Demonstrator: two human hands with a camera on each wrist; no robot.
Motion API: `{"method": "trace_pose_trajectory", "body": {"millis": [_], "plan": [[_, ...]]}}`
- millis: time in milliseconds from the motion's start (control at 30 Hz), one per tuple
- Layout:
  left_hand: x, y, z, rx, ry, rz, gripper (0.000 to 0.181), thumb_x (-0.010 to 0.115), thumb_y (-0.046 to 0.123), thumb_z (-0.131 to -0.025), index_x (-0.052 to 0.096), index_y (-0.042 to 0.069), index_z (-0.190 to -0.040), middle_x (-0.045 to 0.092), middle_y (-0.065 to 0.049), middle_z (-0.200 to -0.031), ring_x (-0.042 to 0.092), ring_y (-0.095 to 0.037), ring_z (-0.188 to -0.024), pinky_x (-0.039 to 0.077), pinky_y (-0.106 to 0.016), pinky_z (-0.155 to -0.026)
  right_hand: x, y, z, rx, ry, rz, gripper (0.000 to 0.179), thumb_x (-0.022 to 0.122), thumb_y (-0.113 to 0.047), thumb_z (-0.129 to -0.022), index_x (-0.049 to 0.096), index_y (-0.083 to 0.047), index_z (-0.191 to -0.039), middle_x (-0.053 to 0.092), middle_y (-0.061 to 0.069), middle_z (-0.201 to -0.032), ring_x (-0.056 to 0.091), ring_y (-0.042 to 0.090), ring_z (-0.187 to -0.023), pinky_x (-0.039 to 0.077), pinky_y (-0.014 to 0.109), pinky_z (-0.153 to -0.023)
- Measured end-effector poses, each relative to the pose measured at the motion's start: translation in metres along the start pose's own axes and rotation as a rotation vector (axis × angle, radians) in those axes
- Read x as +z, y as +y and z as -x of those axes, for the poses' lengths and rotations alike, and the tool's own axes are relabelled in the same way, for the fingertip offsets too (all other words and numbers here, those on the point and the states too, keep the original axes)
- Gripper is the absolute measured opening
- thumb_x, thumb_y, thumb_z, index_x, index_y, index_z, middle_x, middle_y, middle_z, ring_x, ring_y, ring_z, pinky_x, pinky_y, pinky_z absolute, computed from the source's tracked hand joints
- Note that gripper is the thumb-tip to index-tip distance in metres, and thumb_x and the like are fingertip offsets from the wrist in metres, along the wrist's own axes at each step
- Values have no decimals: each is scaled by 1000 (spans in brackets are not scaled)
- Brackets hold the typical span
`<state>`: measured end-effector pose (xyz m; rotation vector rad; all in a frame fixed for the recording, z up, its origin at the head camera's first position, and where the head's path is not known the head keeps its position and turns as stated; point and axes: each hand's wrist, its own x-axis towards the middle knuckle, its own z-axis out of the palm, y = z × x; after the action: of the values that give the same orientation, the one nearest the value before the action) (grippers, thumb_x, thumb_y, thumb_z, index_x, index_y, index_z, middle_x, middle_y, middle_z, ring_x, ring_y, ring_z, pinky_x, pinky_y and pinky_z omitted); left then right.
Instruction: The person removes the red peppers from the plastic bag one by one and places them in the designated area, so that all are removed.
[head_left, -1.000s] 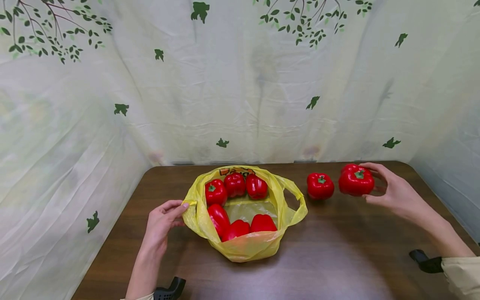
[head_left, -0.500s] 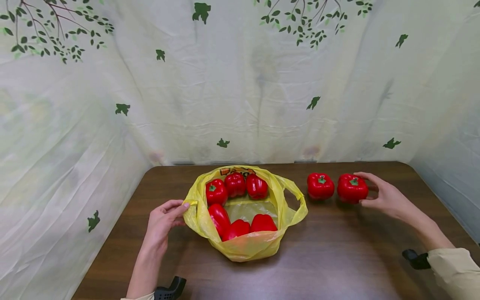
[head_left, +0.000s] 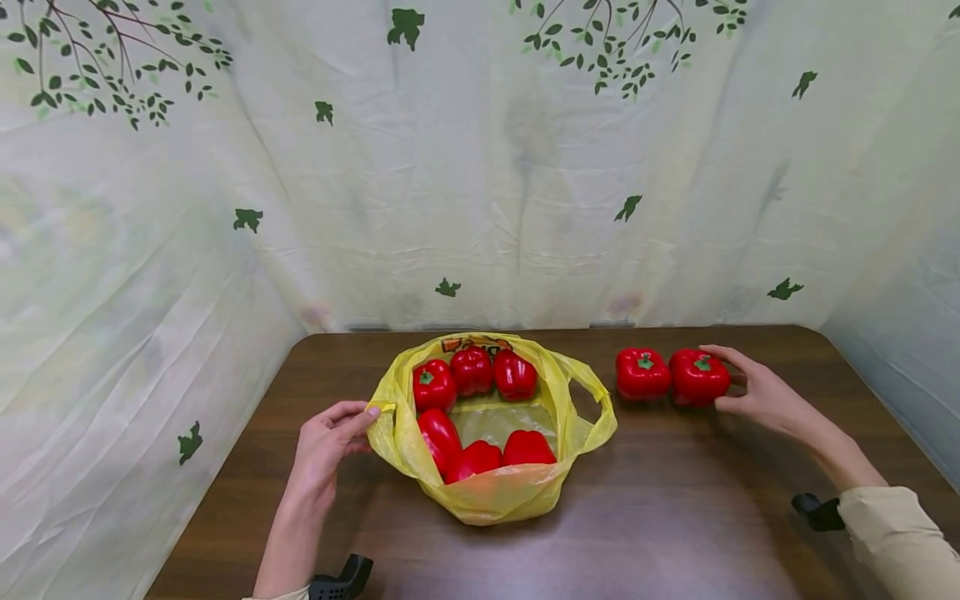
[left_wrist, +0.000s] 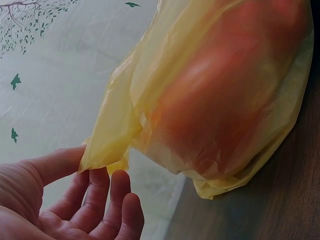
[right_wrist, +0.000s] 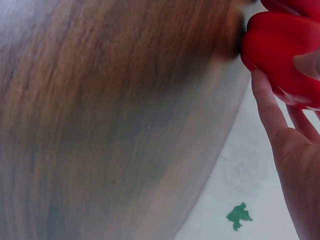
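Observation:
A yellow plastic bag (head_left: 495, 500) stands with its mouth spread on the table, several red bell peppers (head_left: 438, 437) inside. My left hand (head_left: 322, 450) pinches the bag's left edge between thumb and fingers; the left wrist view shows the gathered plastic (left_wrist: 107, 145) at the fingertips. On the right, my right hand (head_left: 768, 404) grips a red bell pepper (head_left: 699, 379) with a green stem from its right side. That pepper rests on the table, right beside another red bell pepper (head_left: 642, 373). In the right wrist view, fingers and thumb lie against the held pepper (right_wrist: 275, 42).
The dark wooden table (head_left: 645, 517) ends at a pale curtain (head_left: 517, 208) with leaf prints, which hangs behind and at both sides. The bag's right handle loop (head_left: 600, 425) reaches toward the two peppers outside it.
My right hand has lowered its bell pepper onto the table and slid it left against the other pepper. The left hand and the bag have stayed in place.

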<state>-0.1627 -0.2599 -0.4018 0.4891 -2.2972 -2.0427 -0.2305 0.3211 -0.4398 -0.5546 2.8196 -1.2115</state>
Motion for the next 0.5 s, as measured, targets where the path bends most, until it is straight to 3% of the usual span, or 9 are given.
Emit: {"method": "trace_pose_trajectory", "body": {"millis": [200, 500], "plan": [[0, 1, -1, -11, -1, 3, 35, 76, 23, -88, 65, -1, -111, 71, -1, -91, 65, -17, -75, 57, -35, -74, 3, -2, 0, 2, 0, -9, 79, 70, 7, -82, 31, -1, -150, 35, 32, -145, 43, 58, -120, 49, 61, -87], [0, 1, -1, -18, -2, 14, 33, 75, 22, -89, 65, 0, -112, 71, 0, -88, 66, -18, -72, 57, -35, -74, 0, -7, 4, 8, -1, 7, 83, 75, -1, -82, 28, 0, -151, 34, 31, -146, 43, 56, -121, 50, 59, -87]]}}
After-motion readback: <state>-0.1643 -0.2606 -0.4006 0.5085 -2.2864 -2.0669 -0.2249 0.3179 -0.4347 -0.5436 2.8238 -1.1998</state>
